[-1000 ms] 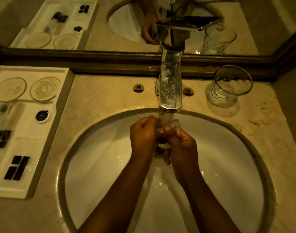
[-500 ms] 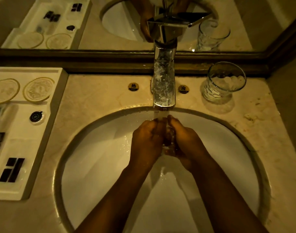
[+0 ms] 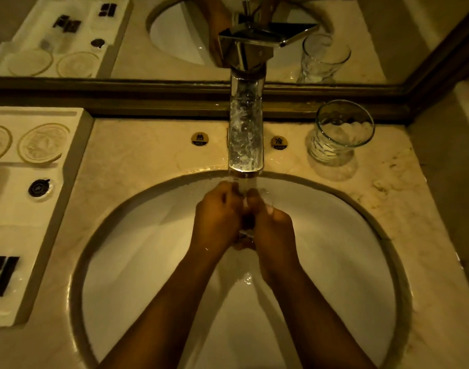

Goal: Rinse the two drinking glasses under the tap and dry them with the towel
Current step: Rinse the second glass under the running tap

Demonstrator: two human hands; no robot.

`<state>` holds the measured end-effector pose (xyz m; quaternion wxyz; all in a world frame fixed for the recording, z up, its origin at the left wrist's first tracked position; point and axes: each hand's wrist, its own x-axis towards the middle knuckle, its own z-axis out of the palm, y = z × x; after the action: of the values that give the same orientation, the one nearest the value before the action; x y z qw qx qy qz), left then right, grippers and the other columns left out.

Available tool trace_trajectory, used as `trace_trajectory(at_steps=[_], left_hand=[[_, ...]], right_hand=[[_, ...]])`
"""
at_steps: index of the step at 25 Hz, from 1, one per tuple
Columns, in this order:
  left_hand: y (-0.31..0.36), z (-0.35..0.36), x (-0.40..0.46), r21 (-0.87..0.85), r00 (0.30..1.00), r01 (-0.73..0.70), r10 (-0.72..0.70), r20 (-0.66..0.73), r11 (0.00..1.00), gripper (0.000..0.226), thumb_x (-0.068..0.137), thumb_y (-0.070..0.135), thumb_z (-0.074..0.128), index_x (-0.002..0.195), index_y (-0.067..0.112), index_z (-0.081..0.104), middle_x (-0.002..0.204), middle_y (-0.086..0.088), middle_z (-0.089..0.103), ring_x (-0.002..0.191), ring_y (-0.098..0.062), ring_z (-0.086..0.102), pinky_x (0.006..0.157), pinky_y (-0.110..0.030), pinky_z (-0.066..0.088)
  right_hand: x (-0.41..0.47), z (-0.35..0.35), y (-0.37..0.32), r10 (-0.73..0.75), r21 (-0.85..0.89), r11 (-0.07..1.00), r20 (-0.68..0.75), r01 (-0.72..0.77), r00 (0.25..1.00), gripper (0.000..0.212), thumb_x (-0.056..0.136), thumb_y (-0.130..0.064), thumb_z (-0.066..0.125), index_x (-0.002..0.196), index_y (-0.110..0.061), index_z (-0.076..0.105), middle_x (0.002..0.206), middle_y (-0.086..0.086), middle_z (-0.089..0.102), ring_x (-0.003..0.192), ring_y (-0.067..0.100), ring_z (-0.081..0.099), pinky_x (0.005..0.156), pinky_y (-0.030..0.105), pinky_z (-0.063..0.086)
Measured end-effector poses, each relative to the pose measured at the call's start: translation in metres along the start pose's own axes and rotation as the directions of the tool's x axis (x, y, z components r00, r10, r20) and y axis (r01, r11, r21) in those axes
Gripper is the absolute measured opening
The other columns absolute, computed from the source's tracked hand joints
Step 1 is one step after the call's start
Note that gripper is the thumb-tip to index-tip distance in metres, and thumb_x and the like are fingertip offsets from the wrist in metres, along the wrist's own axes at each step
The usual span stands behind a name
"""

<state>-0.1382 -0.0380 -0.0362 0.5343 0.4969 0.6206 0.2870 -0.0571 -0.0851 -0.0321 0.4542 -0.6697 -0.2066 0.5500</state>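
Note:
Water runs from the chrome tap into the white basin. My left hand and my right hand are pressed together under the stream, fingers curled round a clear drinking glass. The hands hide most of that glass; only glints of it show between them. The other drinking glass stands upright on the counter to the right of the tap, apart from both hands. No towel is in view.
A white amenity tray with round coasters and small dark packets lies on the marble counter to the left. Hot and cold badges flank the tap. A dark-framed mirror runs along the back, and a wall closes the right side.
My hands have shifted round the glass under the stream, the left rising closer to the spout. The view has tilted slightly. The glass on the counter has not moved.

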Motion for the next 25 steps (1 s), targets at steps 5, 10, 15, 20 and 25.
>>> trace_trajectory(at_steps=[5,10,15,20,25], left_hand=[[-0.024,0.006,-0.008,0.23,0.897,-0.406,0.434,-0.086,0.884,0.019,0.102,0.022,0.049,0.097,0.009,0.062,0.093,0.005,0.06,0.075,-0.004,0.057,0.069,-0.008,0.046],[0.0,-0.013,0.008,-0.207,0.924,0.367,-0.329,0.195,0.907,0.025,0.097,0.031,0.052,0.103,0.016,0.072,0.094,-0.019,0.075,0.082,-0.033,0.072,0.062,-0.041,0.062],[0.002,-0.009,0.01,-0.156,0.987,0.159,-0.16,0.006,0.975,0.026,0.1,0.032,0.049,0.092,0.021,0.071,0.089,-0.006,0.074,0.086,-0.026,0.071,0.07,-0.036,0.058],[-0.033,-0.003,0.004,0.158,0.871,-0.482,0.453,0.187,0.862,0.042,0.1,0.046,0.04,0.119,0.017,0.062,0.11,0.004,0.06,0.091,0.001,0.063,0.072,-0.008,0.049],[-0.026,0.009,0.005,-0.247,0.998,-0.051,0.058,0.021,0.968,0.018,0.099,0.027,0.056,0.103,0.018,0.071,0.099,-0.003,0.075,0.091,-0.017,0.072,0.081,-0.035,0.06]], right_hand=[[0.013,-0.01,-0.013,0.142,0.056,0.987,0.126,-0.15,0.982,0.037,0.094,-0.05,0.054,0.102,-0.019,0.073,0.095,0.004,0.078,0.091,0.021,0.073,0.076,0.038,0.059],[0.005,-0.01,0.002,-0.137,-0.142,0.975,0.221,0.171,0.965,0.024,0.098,-0.033,0.052,0.094,-0.023,0.074,0.086,-0.005,0.075,0.079,0.003,0.071,0.065,0.013,0.054],[0.005,-0.008,0.002,-0.139,-0.117,0.98,0.174,0.161,0.975,0.026,0.098,-0.036,0.052,0.096,-0.021,0.073,0.088,0.003,0.076,0.079,0.02,0.073,0.074,0.031,0.061],[0.021,-0.004,-0.008,0.2,0.132,0.972,-0.032,-0.194,0.979,0.044,0.091,-0.055,0.054,0.093,-0.016,0.074,0.092,0.009,0.077,0.089,0.027,0.072,0.076,0.045,0.06],[0.017,-0.002,-0.004,-0.039,-0.033,0.999,0.015,0.039,0.999,0.026,0.101,-0.034,0.048,0.097,-0.022,0.071,0.093,0.0,0.076,0.088,0.016,0.072,0.066,0.028,0.059]])
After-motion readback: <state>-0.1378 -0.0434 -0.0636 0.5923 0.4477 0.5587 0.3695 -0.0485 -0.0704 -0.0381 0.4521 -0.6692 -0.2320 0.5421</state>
